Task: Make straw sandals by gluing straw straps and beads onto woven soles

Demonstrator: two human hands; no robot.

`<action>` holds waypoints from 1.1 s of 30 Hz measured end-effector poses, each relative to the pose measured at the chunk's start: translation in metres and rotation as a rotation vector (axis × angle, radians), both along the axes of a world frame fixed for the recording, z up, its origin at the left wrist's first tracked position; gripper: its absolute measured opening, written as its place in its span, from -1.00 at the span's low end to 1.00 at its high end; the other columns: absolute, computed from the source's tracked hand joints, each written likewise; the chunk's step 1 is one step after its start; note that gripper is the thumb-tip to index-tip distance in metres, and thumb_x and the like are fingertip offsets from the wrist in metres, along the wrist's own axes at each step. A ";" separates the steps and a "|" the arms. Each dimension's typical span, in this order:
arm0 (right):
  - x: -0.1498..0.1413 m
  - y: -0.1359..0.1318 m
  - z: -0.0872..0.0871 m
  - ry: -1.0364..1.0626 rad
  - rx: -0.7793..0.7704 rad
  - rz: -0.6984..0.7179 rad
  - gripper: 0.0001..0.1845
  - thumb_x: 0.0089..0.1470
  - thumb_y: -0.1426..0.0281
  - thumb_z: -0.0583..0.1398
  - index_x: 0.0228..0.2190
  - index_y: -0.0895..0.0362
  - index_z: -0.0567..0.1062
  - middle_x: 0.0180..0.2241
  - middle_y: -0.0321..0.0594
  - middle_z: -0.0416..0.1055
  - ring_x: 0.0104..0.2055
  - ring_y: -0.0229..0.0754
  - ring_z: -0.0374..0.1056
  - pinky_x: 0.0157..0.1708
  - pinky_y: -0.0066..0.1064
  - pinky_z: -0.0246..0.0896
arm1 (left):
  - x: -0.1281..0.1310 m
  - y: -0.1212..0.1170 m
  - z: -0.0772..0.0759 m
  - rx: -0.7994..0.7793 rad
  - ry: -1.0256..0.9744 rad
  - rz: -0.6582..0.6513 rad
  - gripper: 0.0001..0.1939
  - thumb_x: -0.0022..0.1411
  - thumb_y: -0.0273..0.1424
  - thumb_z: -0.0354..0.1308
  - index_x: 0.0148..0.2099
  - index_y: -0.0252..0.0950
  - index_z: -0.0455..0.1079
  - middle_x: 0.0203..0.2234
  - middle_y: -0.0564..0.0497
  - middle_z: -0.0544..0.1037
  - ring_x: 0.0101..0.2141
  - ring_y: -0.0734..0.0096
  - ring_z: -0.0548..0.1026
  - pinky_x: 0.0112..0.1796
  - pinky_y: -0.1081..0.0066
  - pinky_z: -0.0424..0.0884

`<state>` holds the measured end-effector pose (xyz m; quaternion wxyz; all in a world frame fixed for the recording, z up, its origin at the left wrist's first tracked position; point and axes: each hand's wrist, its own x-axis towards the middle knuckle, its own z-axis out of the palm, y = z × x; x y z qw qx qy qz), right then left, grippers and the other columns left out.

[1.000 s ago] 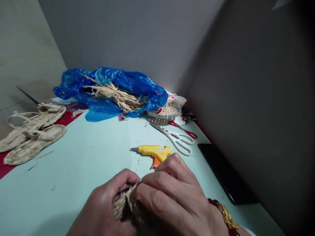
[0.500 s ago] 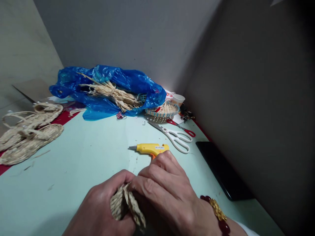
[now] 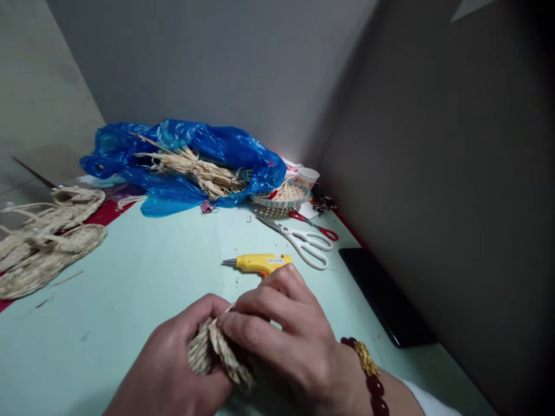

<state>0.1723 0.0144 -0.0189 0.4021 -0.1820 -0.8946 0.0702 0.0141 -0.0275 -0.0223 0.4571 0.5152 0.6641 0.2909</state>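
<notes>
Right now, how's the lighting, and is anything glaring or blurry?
In the head view, light is dim and uneven, the right-hand wall darkening toward the picture's edge; in the head view, small glints mark the blue plastic bag; also in the head view, the braided straw piece looks slightly soft, and the glue gun label's print is unreadable.

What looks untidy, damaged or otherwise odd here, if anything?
Loose scraps litter the pale tabletop beside the woven sandals, looking like uncleared waste. Nothing appears spilled. The left hand and right hand partly hide the braided piece, so I cannot judge damage there.
</notes>
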 end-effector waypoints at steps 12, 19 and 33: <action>0.003 -0.008 0.013 0.130 -0.371 0.074 -0.94 0.20 0.48 0.26 -0.34 0.20 0.47 -0.37 -0.26 0.51 -0.26 -0.25 0.39 -0.13 -0.36 0.23 | 0.000 0.003 0.009 -0.036 -0.264 0.135 -0.81 -0.20 -0.42 0.18 -0.43 -0.17 0.28 -0.60 0.21 0.37 -0.39 0.28 0.41 -0.43 0.39 0.22; -0.003 -0.006 0.005 0.089 -0.361 0.080 -0.97 0.23 0.51 0.21 -0.29 0.18 0.46 -0.32 -0.27 0.52 -0.28 -0.24 0.35 -0.14 -0.33 0.22 | 0.000 0.001 0.014 -0.008 -0.120 0.139 -0.80 -0.16 -0.40 0.16 -0.37 -0.15 0.31 -0.59 0.22 0.46 -0.43 0.32 0.42 -0.43 0.43 0.29; -0.002 -0.004 0.005 0.104 -0.287 0.046 -0.90 0.23 0.47 0.22 -0.26 0.24 0.55 -0.34 -0.18 0.54 -0.31 -0.20 0.35 -0.20 -0.30 0.25 | -0.001 0.002 0.009 0.038 -0.230 0.207 -0.74 -0.21 -0.45 0.22 -0.36 -0.14 0.33 -0.60 0.27 0.47 -0.50 0.42 0.39 -0.49 0.51 0.31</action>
